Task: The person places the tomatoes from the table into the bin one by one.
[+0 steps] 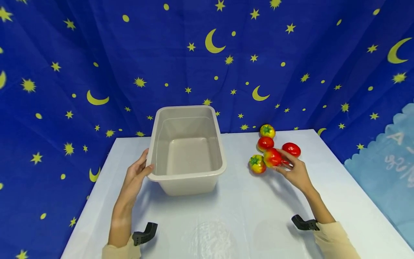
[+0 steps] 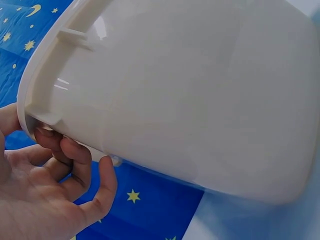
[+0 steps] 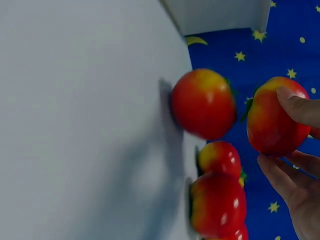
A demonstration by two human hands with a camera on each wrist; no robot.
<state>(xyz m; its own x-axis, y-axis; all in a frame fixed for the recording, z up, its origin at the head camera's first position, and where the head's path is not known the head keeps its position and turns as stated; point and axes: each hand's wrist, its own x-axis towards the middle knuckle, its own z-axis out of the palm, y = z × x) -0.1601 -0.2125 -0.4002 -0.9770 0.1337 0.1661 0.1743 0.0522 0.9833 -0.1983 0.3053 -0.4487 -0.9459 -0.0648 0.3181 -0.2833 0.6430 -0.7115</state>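
Note:
My left hand (image 1: 135, 176) grips the near left rim of a light beige plastic bin (image 1: 185, 187), thumb over the edge and fingers curled beneath it. In the left wrist view, the outer wall of the bin (image 2: 200, 100) fills most of the picture. My right hand (image 1: 292, 173) holds a red and yellow tomato (image 1: 272, 157) between thumb and fingers, its green leafy top facing away from the palm in the right wrist view. Right beside it sits a tomato with a green top (image 1: 257, 164). Behind are a red tomato (image 1: 265, 143) and a yellowish one (image 1: 267, 131); another red tomato (image 1: 291, 149) lies beyond my fingers.
A white table (image 1: 245, 216) carries the bin and the tomatoes. At its back hangs a blue curtain (image 1: 181, 68) with yellow moons and stars. A light blue panel with white lettering (image 1: 388, 144) stands to the right. Each wrist wears a black camera mount (image 1: 145, 233).

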